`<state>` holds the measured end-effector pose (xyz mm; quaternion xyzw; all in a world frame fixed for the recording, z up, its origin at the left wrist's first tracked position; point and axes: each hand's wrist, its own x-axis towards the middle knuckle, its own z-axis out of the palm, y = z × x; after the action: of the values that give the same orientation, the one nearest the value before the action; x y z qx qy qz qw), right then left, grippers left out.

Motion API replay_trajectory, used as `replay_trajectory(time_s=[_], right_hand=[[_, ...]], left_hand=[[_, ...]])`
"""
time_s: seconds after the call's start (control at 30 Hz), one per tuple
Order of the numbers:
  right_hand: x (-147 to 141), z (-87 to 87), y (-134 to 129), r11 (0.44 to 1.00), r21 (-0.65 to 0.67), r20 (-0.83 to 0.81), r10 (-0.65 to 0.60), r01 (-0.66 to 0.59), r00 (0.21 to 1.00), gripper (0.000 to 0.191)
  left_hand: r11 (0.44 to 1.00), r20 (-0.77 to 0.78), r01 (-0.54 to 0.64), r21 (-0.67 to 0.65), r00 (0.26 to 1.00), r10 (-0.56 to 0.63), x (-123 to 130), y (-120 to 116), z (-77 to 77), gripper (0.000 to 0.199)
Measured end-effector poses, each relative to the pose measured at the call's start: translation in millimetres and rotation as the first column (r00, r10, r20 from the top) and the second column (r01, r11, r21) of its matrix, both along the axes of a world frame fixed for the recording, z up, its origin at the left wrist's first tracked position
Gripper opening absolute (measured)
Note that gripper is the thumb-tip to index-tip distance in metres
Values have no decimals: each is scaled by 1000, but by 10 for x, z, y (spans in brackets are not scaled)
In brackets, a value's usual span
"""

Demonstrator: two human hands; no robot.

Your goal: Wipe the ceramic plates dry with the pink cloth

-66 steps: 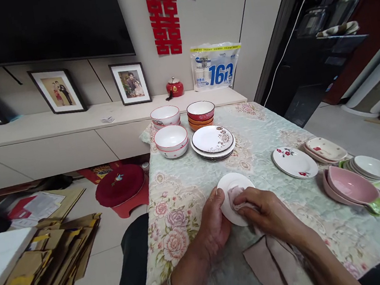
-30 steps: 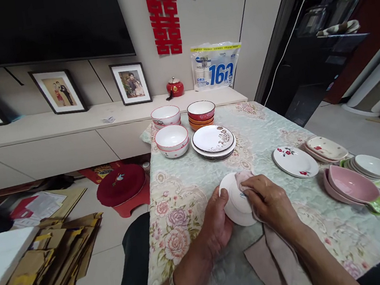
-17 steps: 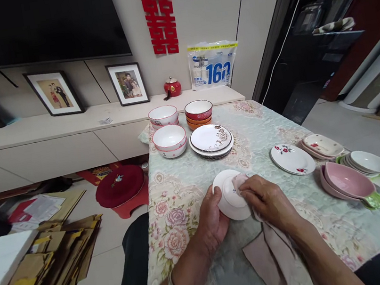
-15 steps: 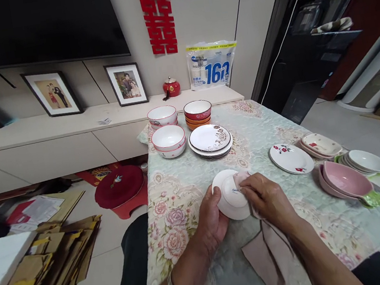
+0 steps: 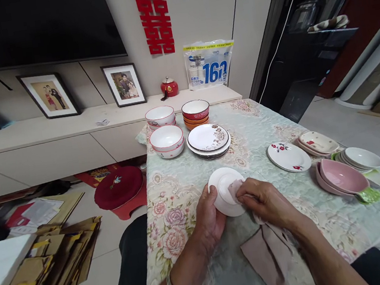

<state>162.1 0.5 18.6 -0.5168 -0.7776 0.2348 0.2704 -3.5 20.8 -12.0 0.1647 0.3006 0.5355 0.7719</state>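
Observation:
A small white saucer (image 5: pixel 226 207) is tilted up with its underside and foot ring facing me. Its left edge is gripped by my left hand (image 5: pixel 209 213), thumb on the near face and fingers behind. My right hand (image 5: pixel 265 200) pinches a greyish-pink cloth (image 5: pixel 269 257) and presses a fold of it inside the foot ring. The rest of the cloth hangs below that hand over the table. Beyond the saucer stands a stack of plates (image 5: pixel 208 138), the top one with a brown flower pattern.
Red-rimmed white bowls (image 5: pixel 167 138) and a red bowl on orange ones (image 5: pixel 195 110) stand at the back. To the right are flowered plates (image 5: pixel 289 156), rounded square dishes (image 5: pixel 318 142), pink bowls (image 5: pixel 344 175) and small white bowls (image 5: pixel 364 157). A red stool (image 5: pixel 118 186) stands left of the table.
The cloth fold has moved from the saucer's upper right edge to the middle of its foot ring, covering the blue mark there. The saucer has shifted slightly left and up.

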Motion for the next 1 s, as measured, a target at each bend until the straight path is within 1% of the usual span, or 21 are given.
replay_trajectory(time_s=[0.1,0.17,0.23,0.33,0.4,0.47,0.57,0.63,0.7,0.77,0.83,0.87,0.9,0.93,1.0], right_hand=[[2,-81,25,981,110,66,-167,159,984,17],[-77,-138,24,955,199,61,-237,221,970,18],[-187,-167,9,944,253,6,-220,211,976,18],[-310,-135,-26,967,239,-90,-73,93,993,22],[-318,-75,-44,984,178,-111,38,-18,993,22],[-264,-1,-54,989,101,-95,120,-111,988,19],[-109,96,-57,985,-12,-35,170,-171,985,17],[2,122,-50,985,-62,1,162,-161,987,17],[84,102,-33,992,-69,28,107,-105,994,16],[110,40,-15,999,-36,60,2,0,998,16],[68,-34,-4,992,30,88,-126,123,988,17],[25,-64,-5,984,67,93,-173,168,980,18],[-27,-84,-9,978,97,92,-192,183,977,19],[-83,-93,-18,980,114,83,-174,164,981,19],[-180,-81,-40,992,112,50,-59,53,997,18]], left_hand=[[1000,-20,4,-2,1000,-4,3,-9,-2,37],[1000,-7,16,9,1000,-15,6,-18,1,37],[999,29,43,24,999,-44,7,-30,11,36],[996,86,86,35,992,-89,7,-45,29,30],[995,93,91,29,991,-93,7,-49,33,26],[996,81,81,20,993,-83,10,-48,26,25],[997,57,73,15,996,-74,17,-44,-5,27],[997,43,71,16,997,-72,21,-44,-27,30],[997,26,72,10,997,-72,22,-45,-39,32],[997,14,78,-2,997,-78,21,-45,-39,34],[997,14,82,-7,997,-82,18,-44,-30,36],[997,18,79,-7,997,-79,16,-44,-25,37],[997,25,75,-8,997,-75,14,-44,-19,37],[997,31,72,-9,997,-71,11,-44,-12,36],[997,45,70,-16,997,-69,7,-44,3,32]])
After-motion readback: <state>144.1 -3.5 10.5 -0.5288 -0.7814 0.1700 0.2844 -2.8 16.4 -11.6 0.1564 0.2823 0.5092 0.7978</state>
